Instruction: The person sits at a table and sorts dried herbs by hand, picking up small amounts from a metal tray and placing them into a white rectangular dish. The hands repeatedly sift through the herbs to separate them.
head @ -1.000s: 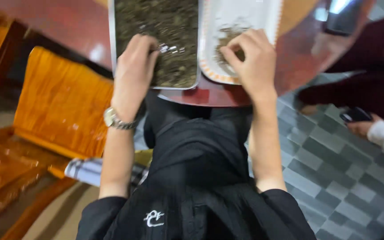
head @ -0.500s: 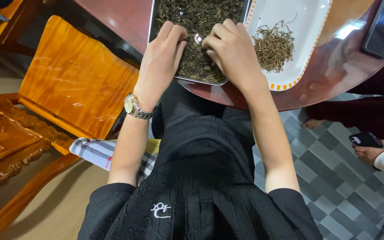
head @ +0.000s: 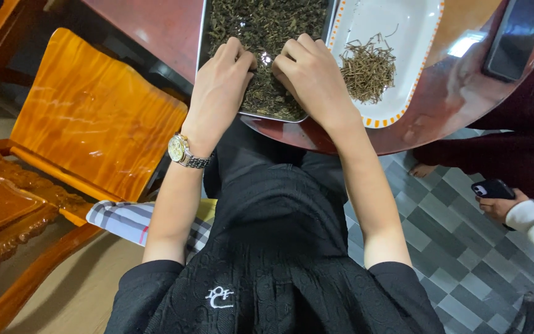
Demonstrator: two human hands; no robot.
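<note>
Both my hands are down in the metal tray [head: 267,114] of dark dried leaves [head: 261,25], and I'd call this the sorting step: picking stems out of the loose pile. My left hand [head: 220,93] has its fingers curled in, tips pinched into the leaves near the tray's near edge; I can't tell whether they've caught anything. My right hand [head: 313,77], just beside it, is curled the same way, fingertips buried in the leaves, nothing clearly held.

Just right of the tray sits a white dish with an orange-dotted rim [head: 403,108], holding a small heap of pale stems [head: 368,68]. My guess is the next move calls for a fine pinch on one stem.

The tray rests on a round, glossy red-brown table [head: 156,28]; a dark phone [head: 517,37] lies well right of the tray. Left of the tray, an orange wooden chair [head: 88,117]. Below and right, grey checked floor tiles [head: 458,247], and someone else's hand holding a phone [head: 492,188].
</note>
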